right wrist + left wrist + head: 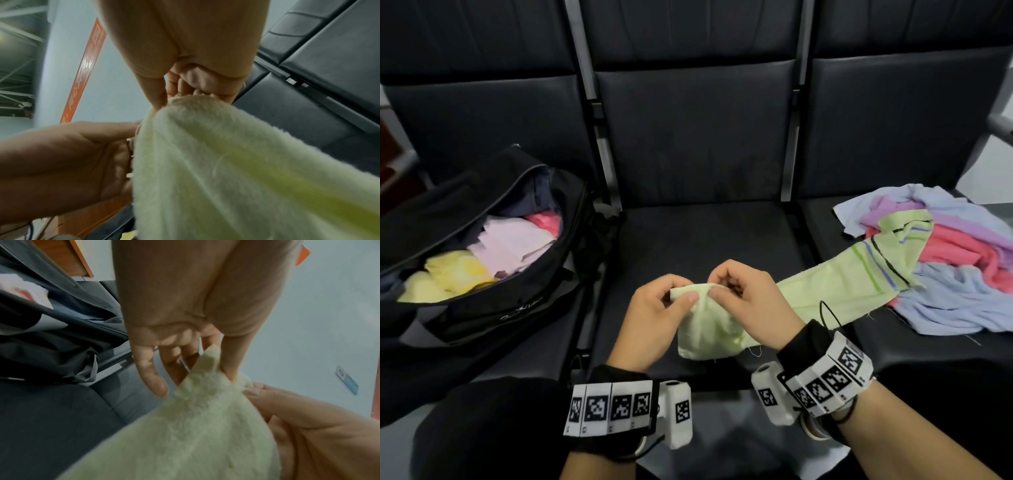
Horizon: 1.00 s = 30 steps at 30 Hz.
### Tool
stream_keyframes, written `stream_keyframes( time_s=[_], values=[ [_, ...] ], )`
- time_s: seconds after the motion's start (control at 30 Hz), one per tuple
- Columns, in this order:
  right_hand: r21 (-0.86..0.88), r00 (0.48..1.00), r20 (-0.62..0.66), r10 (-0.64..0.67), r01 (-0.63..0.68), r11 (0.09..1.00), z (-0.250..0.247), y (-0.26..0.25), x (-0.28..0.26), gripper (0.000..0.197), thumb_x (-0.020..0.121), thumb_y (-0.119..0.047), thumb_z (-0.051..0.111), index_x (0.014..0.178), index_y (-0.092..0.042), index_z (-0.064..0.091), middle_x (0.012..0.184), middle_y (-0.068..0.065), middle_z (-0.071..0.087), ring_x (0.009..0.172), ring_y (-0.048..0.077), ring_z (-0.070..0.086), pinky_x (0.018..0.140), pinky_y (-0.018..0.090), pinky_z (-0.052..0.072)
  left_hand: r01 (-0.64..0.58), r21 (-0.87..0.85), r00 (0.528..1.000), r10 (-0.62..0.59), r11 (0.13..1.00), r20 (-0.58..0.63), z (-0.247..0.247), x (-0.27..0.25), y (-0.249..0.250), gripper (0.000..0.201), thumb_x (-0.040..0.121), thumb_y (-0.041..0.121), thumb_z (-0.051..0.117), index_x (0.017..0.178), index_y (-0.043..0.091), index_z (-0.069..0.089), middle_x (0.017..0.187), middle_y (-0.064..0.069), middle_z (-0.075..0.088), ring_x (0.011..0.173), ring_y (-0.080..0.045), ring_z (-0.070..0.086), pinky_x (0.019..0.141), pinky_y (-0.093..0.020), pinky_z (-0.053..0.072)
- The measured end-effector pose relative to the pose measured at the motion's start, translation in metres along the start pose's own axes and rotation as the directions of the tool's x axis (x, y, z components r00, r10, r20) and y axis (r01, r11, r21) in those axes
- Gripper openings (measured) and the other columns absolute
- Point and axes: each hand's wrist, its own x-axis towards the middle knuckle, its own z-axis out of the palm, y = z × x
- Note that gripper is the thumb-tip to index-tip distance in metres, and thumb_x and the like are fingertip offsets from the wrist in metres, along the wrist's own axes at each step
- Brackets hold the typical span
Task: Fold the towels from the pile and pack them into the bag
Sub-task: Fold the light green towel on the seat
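A pale green towel (822, 284) with coloured stripes trails from the pile (959, 274) on the right seat to the middle seat. Both hands hold its near end just above the middle seat. My left hand (671, 301) pinches the top edge between thumb and forefinger, as the left wrist view shows on the towel (195, 426). My right hand (726, 287) pinches the same edge right beside it, and the towel (236, 162) hangs below the fingers. The black bag (482, 287) lies unzipped on the left seat with folded yellow, pink and lilac towels inside.
The black bench has three seats split by metal bars (602, 164). The middle seat (705, 233) lies between bag and pile. The pile holds blue, lilac and pink towels. My dark-clothed knees sit at the lower edge.
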Motion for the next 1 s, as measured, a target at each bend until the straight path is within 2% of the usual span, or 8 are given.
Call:
stream_keyframes(
  time_s=[0.17,0.3,0.37,0.5,0.57,0.67,0.83,1.0],
  values=[
    [-0.125,0.996,0.091,0.022,-0.010,0.992,-0.006,0.008,-0.004,0.004,0.086,-0.026,0.071,0.085,-0.026,0.068,0.077,-0.010,0.068,0.070,0.006,0.060,0.067,0.020,0.047,-0.091,-0.058,0.976,0.078,0.994,-0.202,-0.007,0.002,0.000,0.009,0.086,0.016,0.060,0.084,0.021,0.067,0.083,0.009,0.071,0.075,-0.004,0.062,0.069,-0.020,0.048],
    [-0.248,0.994,0.105,0.038,-0.011,0.969,-0.029,0.020,-0.008,0.002,0.086,-0.026,0.075,0.084,-0.025,0.074,0.077,-0.017,0.070,0.073,0.003,0.065,0.069,0.020,0.046,-0.141,-0.033,0.889,0.112,0.989,-0.445,-0.036,0.006,-0.006,0.014,0.088,0.016,0.058,0.086,0.027,0.066,0.078,0.017,0.066,0.072,0.003,0.056,0.068,-0.012,0.044],
    [-0.252,0.996,0.075,0.049,-0.029,0.967,-0.045,0.024,-0.007,0.005,0.085,-0.022,0.076,0.081,-0.024,0.075,0.074,-0.018,0.069,0.070,-0.001,0.063,0.068,0.017,0.044,-0.156,-0.043,0.795,0.099,0.987,-0.599,-0.054,0.006,-0.010,0.015,0.089,0.020,0.059,0.084,0.032,0.066,0.076,0.015,0.064,0.072,0.002,0.055,0.069,-0.015,0.045],
    [-0.283,0.999,-0.027,0.046,-0.052,0.958,-0.071,0.029,-0.004,0.008,0.082,-0.017,0.079,0.077,-0.022,0.074,0.072,-0.014,0.070,0.067,0.000,0.062,0.066,0.019,0.045,-0.125,-0.055,0.511,0.017,0.991,-0.859,-0.085,0.007,-0.021,0.014,0.088,0.025,0.058,0.081,0.036,0.062,0.080,0.012,0.061,0.072,0.003,0.054,0.073,-0.019,0.047],
    [-0.270,0.991,-0.120,0.054,-0.085,0.959,-0.079,0.031,-0.004,0.010,0.082,-0.016,0.077,0.076,-0.022,0.073,0.071,-0.007,0.070,0.067,0.006,0.062,0.064,0.025,0.047,-0.085,-0.085,0.447,-0.038,0.993,-0.894,-0.096,0.006,-0.029,0.009,0.087,0.028,0.057,0.082,0.033,0.062,0.085,0.003,0.063,0.075,-0.004,0.056,0.074,-0.026,0.049],
    [-0.226,0.975,-0.211,0.064,-0.112,0.968,-0.079,0.033,-0.004,0.015,0.082,-0.016,0.077,0.074,-0.025,0.067,0.063,-0.010,0.062,0.057,0.002,0.052,0.057,0.016,0.040,0.001,-0.104,0.514,-0.090,0.995,-0.853,-0.097,0.004,-0.039,0.012,0.085,0.032,0.057,0.091,0.025,0.065,0.087,-0.002,0.063,0.079,-0.014,0.056,0.077,-0.035,0.050],
    [-0.119,0.986,-0.145,0.077,-0.095,0.988,-0.051,0.028,-0.003,0.015,0.083,-0.020,0.076,0.074,-0.023,0.065,0.061,-0.014,0.057,0.057,-0.001,0.048,0.059,0.012,0.037,0.119,-0.088,0.751,-0.148,0.989,-0.644,-0.063,0.005,-0.035,0.010,0.089,0.015,0.057,0.095,0.020,0.064,0.092,-0.005,0.064,0.085,-0.019,0.058,0.085,-0.048,0.051],
    [-0.086,0.997,-0.025,0.069,-0.071,0.994,-0.028,0.017,-0.004,0.021,0.092,-0.032,0.063,0.072,-0.025,0.062,0.063,-0.009,0.053,0.061,0.003,0.047,0.061,0.019,0.039,0.063,-0.020,0.945,-0.066,0.998,-0.320,-0.014,0.002,-0.011,0.036,0.094,-0.006,0.047,0.096,0.022,0.069,0.082,0.006,0.065,0.074,-0.011,0.058,0.073,-0.032,0.048]
  ],
)
